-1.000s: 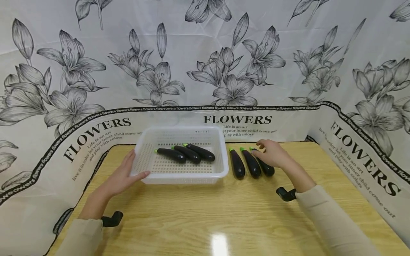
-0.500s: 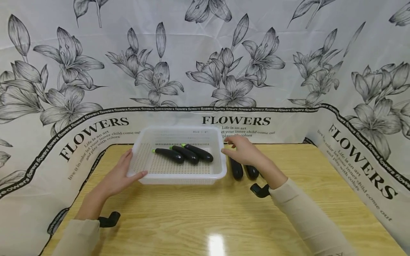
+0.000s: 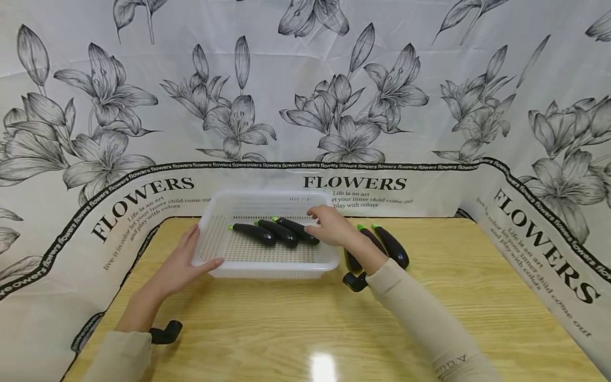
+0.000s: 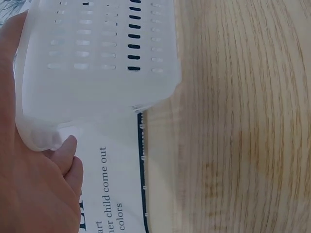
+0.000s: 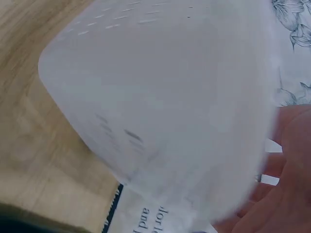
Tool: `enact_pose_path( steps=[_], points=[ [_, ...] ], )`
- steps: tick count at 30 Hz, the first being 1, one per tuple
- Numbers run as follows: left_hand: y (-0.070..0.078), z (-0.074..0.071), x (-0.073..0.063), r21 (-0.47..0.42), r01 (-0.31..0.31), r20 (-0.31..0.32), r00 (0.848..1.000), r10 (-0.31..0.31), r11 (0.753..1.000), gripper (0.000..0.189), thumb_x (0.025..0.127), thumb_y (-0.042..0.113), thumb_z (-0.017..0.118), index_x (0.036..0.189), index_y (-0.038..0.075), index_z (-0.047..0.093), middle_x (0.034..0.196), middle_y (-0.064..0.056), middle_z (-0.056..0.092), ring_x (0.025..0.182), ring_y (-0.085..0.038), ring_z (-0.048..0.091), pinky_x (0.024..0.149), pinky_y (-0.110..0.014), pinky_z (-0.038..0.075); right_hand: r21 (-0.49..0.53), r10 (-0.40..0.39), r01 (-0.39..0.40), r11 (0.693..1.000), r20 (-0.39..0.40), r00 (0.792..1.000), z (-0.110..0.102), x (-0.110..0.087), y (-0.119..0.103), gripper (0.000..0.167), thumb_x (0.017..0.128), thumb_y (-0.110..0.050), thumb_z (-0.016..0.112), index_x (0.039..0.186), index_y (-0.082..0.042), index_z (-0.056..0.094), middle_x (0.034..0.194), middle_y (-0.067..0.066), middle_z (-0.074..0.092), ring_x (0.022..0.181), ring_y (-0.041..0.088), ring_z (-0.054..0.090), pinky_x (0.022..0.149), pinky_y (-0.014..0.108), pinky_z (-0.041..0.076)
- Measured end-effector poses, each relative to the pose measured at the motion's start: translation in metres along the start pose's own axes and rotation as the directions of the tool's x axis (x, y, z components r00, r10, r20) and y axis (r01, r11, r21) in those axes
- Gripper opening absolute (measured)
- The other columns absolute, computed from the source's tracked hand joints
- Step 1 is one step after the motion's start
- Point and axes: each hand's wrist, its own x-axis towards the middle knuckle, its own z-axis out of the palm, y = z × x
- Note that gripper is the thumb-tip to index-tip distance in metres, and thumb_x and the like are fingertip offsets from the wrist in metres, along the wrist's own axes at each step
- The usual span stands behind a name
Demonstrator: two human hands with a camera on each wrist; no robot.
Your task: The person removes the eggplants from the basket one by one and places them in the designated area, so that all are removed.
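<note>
A white perforated plastic basket (image 3: 267,269) sits near the back of the table, with three dark eggplants (image 3: 281,232) side by side in it. My left hand (image 3: 177,265) grips its left end, thumb over the front rim and fingers along the side. In the left wrist view, fingertips (image 4: 68,153) curl round the basket corner. My right hand (image 3: 330,228) reaches over the basket's right end, fingers loosely bent beside the rightmost eggplant inside. Three more eggplants (image 3: 392,248) lie on the table to the right, partly covered by my right forearm.
The wooden table (image 3: 286,318) runs up to a floral-printed cloth (image 3: 363,127) that stands behind and along both sides. Black wrist cameras (image 3: 166,332) are strapped to both wrists.
My right hand has moved left from the eggplants on the table, past the basket's right rim, to above the eggplants inside. The left hand has kept its grip on the basket.
</note>
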Motion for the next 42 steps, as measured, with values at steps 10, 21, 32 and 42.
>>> enact_pose_path(
  steps=[10,21,32,42],
  points=[
    [0.000,-0.001,0.002,-0.002,0.007,0.014,1.000,-0.007,1.000,0.111,0.093,0.061,0.066,0.165,0.004,0.002,0.170,-0.021,0.000,0.147,-0.056,0.023,0.112,-0.074,0.028,-0.050,0.028,-0.027,0.998,0.015,0.999,0.023,0.030,-0.003,0.046,0.101,-0.015,0.061,0.140,0.009,0.054,0.137,0.025,0.059,0.129,0.037,0.055,0.109,0.047,0.046],
    [-0.001,0.000,0.000,-0.015,0.007,0.015,1.000,-0.007,1.000,0.112,0.093,0.061,0.066,0.164,0.003,0.002,0.170,-0.022,0.000,0.148,-0.055,0.021,0.112,-0.074,0.026,-0.023,0.162,-0.161,0.987,0.057,0.985,0.051,0.048,-0.002,0.038,0.102,-0.007,0.048,0.137,0.009,0.055,0.138,0.025,0.059,0.128,0.035,0.056,0.112,0.047,0.044],
    [-0.002,0.000,0.003,-0.010,0.004,0.002,1.000,-0.004,1.000,0.112,0.092,0.061,0.067,0.164,0.003,0.003,0.170,-0.023,0.001,0.147,-0.055,0.023,0.112,-0.073,0.027,-0.094,0.237,-0.227,0.969,0.104,0.966,0.058,0.056,0.000,0.029,0.101,-0.006,0.050,0.125,0.006,0.060,0.122,0.021,0.065,0.109,0.030,0.063,0.101,0.044,0.052],
    [0.001,0.003,0.003,-0.020,0.002,0.000,1.000,-0.002,1.000,0.111,0.093,0.060,0.067,0.164,0.004,0.004,0.170,-0.023,0.001,0.146,-0.055,0.026,0.111,-0.074,0.028,-0.150,0.248,-0.229,0.962,0.120,0.961,0.058,0.055,0.001,0.026,0.103,-0.008,0.052,0.122,0.005,0.063,0.122,0.021,0.067,0.112,0.030,0.063,0.098,0.044,0.052]
  ],
)
